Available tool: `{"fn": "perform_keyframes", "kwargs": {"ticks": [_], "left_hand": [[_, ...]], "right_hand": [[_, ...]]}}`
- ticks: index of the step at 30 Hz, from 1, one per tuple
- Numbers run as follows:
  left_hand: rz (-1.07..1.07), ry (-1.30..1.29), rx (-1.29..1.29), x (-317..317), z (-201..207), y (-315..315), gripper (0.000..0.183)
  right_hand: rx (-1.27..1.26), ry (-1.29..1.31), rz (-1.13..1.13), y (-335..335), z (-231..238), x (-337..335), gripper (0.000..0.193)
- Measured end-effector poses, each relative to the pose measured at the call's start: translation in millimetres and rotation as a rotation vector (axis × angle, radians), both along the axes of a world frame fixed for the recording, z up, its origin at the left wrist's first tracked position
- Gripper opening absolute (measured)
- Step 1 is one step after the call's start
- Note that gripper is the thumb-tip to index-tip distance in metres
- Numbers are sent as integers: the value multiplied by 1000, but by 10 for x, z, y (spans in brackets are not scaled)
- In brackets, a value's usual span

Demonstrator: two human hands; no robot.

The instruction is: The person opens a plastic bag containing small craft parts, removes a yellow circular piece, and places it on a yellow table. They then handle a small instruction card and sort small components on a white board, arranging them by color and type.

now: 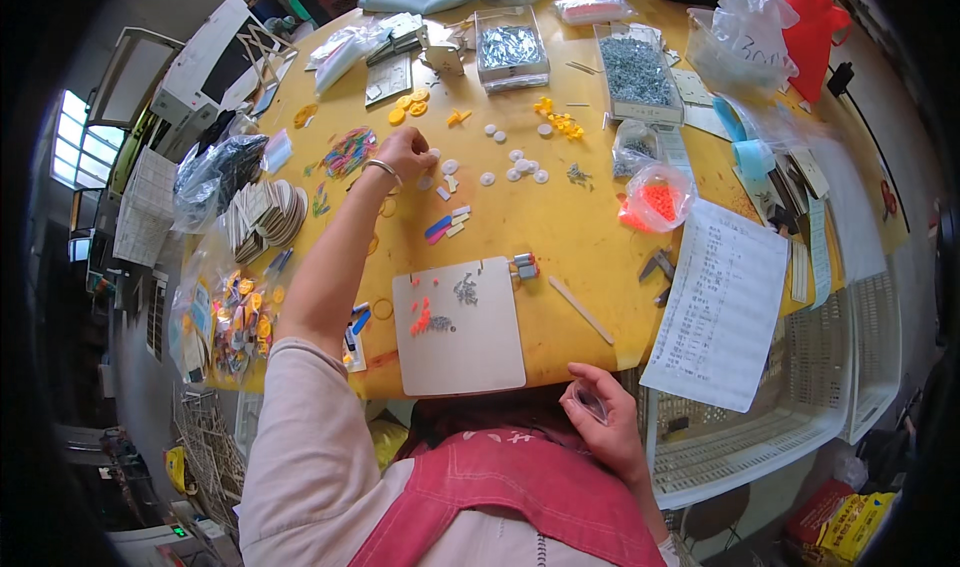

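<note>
My left hand point(404, 157) reaches far over the yellow table, fingers bent down and pressed together beside small white plastic discs point(487, 179). Whatever is between its fingertips is hidden. A bracelet circles that wrist. Close to my body, at the table's front edge, my right hand point(608, 425) is closed around a small clear plastic bag point(590, 403); its contents are unclear. Between my arms lies a pale board point(462, 352) with orange pieces point(421, 319) and small metal screws point(466, 288) on it. Short white, blue and pink pieces point(440, 229) lie beyond it.
Yellow wheels point(408, 107) and a pile of coloured wires point(349, 151) lie beyond my left arm. Boxes of metal parts point(512, 49) stand at the back. A bag of orange parts point(657, 199), a wooden stick point(581, 310) and a paper sheet point(715, 307) are to the right.
</note>
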State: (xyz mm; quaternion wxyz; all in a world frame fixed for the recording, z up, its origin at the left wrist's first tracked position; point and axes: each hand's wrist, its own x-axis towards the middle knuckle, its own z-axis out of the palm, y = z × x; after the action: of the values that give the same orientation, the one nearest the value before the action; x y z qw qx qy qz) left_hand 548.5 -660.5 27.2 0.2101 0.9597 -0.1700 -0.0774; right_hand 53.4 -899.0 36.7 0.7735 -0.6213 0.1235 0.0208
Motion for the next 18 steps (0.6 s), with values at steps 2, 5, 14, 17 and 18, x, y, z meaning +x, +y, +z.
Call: {"fn": "perform_keyframes", "kwargs": {"ticks": [2,5,14,17,18], "left_hand": [[-31,41,-137,3,8,11,31],[-92,98,-356,-97,74,-24,26],[-393,223,-196,-663,185,-599,25],[-401,95,-72,-694,159,-699,24],[-406,47,-40,-697,160,-702,24]], "right_hand": [[25,8,17,16,-7,24,43],[16,13,30,30,-12,44,43],[16,11,45,62,-18,40,43],[18,2,36,51,3,-5,43],[19,-9,33,49,11,-19,42]]}}
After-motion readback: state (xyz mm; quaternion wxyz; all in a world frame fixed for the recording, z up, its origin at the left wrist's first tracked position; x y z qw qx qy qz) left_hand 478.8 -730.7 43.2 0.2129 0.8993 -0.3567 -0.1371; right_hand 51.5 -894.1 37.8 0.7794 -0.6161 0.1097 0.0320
